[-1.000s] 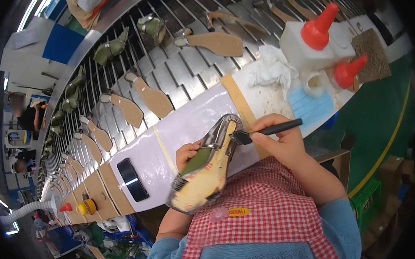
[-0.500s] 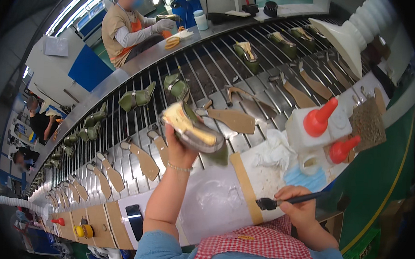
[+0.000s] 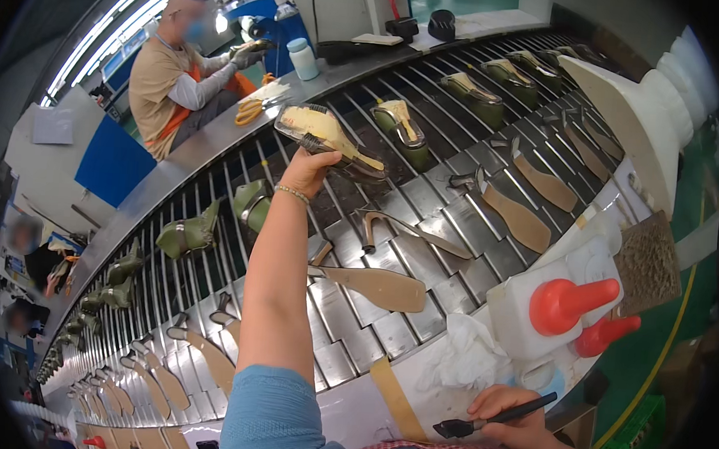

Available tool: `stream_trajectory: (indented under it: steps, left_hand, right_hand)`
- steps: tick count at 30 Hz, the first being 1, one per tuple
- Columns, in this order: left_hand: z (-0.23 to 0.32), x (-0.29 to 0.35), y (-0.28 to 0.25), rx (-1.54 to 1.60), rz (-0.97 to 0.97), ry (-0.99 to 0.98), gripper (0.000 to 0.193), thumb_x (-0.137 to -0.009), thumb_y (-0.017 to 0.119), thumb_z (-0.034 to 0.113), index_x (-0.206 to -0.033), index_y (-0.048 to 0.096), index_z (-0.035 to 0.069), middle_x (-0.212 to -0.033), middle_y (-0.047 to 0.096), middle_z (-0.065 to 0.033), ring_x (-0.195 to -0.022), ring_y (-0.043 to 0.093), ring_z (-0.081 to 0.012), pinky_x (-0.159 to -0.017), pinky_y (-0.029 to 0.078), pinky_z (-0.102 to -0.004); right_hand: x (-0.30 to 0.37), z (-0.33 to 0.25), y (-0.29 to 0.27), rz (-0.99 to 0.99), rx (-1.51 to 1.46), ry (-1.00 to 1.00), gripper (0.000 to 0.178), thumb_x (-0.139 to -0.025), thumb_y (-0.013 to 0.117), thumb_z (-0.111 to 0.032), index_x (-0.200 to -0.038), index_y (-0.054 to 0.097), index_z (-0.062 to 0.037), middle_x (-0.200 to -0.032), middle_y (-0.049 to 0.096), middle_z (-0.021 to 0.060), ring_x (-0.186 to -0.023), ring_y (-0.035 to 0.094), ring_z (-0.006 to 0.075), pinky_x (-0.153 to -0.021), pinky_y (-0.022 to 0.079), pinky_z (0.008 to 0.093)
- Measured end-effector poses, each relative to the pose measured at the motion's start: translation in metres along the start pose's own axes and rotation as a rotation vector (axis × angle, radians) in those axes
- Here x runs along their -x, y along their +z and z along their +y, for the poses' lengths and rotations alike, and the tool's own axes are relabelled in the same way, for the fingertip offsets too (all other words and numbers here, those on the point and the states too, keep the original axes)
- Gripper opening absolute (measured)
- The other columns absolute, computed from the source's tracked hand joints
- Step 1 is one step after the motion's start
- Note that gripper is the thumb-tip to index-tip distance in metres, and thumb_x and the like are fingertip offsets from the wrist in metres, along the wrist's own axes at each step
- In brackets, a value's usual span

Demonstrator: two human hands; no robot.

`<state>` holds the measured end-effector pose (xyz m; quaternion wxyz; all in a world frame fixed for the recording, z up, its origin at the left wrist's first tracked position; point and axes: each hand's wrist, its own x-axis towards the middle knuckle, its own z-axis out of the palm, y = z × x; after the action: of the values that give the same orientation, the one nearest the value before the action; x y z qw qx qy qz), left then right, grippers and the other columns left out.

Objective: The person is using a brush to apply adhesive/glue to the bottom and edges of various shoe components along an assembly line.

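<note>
Over the conveyor's far bars, my left hand (image 3: 307, 172) grips a half-made shoe (image 3: 320, 130) with its pale yellow underside facing up and dark sides. The left arm is stretched far out. Close to my body, my right hand (image 3: 516, 419) is closed round the black handle of a flat brush (image 3: 479, 425), bristles pointing left. To the right of the held shoe stands another half-made green shoe (image 3: 400, 132), underside up, on the bars. Nearer than my left hand, a tan shoe sole with a heel (image 3: 376, 287) lies on the metal slats.
White bottles with red spouts (image 3: 560, 307) stand at the right by a crumpled white cloth (image 3: 468, 355). A wide white hose hood (image 3: 630, 109) hangs at the upper right. Several soles (image 3: 518, 219) and green shoes (image 3: 188, 232) line the conveyor. Across it sits a co-worker (image 3: 171, 81).
My left hand has carried the shoe away from me, out over the far bars. The brush in my right hand stays near my body. The view has shifted.
</note>
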<state>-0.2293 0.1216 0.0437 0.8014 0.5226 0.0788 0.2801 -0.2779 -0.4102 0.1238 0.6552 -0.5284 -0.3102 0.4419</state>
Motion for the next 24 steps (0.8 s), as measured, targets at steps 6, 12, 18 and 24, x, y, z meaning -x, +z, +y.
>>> stream_trajectory:
  steps: [6, 12, 18, 24]
  left_hand:
    - [-0.024, -0.009, -0.008, 0.277, 0.336, -0.055, 0.069, -0.076, 0.064, -0.008, -0.138, 0.036, -0.001, -0.122, 0.057, -0.0099, -0.114, 0.053, -0.0223, -0.101, 0.037, -0.0340]
    - [0.033, 0.093, -0.034, -1.431, 0.275, 0.084, 0.082, -0.077, 0.074, 0.025, -0.140, 0.029, -0.001, -0.116, 0.058, -0.0219, -0.104, 0.060, -0.0311, -0.089, 0.048, -0.0377]
    - [0.027, 0.185, -0.049, -1.877, 0.250, -0.415, 0.081, -0.079, 0.065, 0.028, -0.143, 0.022, 0.003, -0.093, 0.065, -0.0206, -0.084, 0.064, -0.0383, -0.075, 0.051, -0.0443]
    - [0.075, 0.195, -0.049, -1.474, 0.626, 0.079, 0.059, -0.082, 0.058, 0.030, -0.134, 0.039, 0.010, -0.095, 0.065, -0.0239, -0.088, 0.062, -0.0427, -0.079, 0.049, -0.0454]
  right_hand:
    - [-0.004, -0.006, 0.010, 0.098, -0.084, 0.030, 0.018, -0.075, 0.075, -0.006, -0.088, 0.064, 0.0007, -0.090, 0.064, 0.0179, -0.093, 0.060, 0.0248, -0.084, 0.046, 0.0333]
    - [-0.004, -0.003, 0.018, 0.089, -0.073, -0.009, 0.022, -0.075, 0.075, -0.012, -0.088, 0.063, 0.0001, -0.089, 0.063, 0.0167, -0.091, 0.059, 0.0250, -0.083, 0.046, 0.0331]
    - [0.013, 0.008, 0.021, 0.063, -0.080, -0.066, 0.023, -0.075, 0.073, -0.011, -0.090, 0.058, -0.0023, -0.089, 0.060, 0.0174, -0.085, 0.059, 0.0244, -0.082, 0.046, 0.0342]
    - [0.035, 0.000, 0.035, 0.177, -0.068, -0.168, 0.021, -0.076, 0.073, -0.009, -0.090, 0.061, 0.0018, -0.093, 0.064, 0.0181, -0.090, 0.061, 0.0247, -0.083, 0.047, 0.0344]
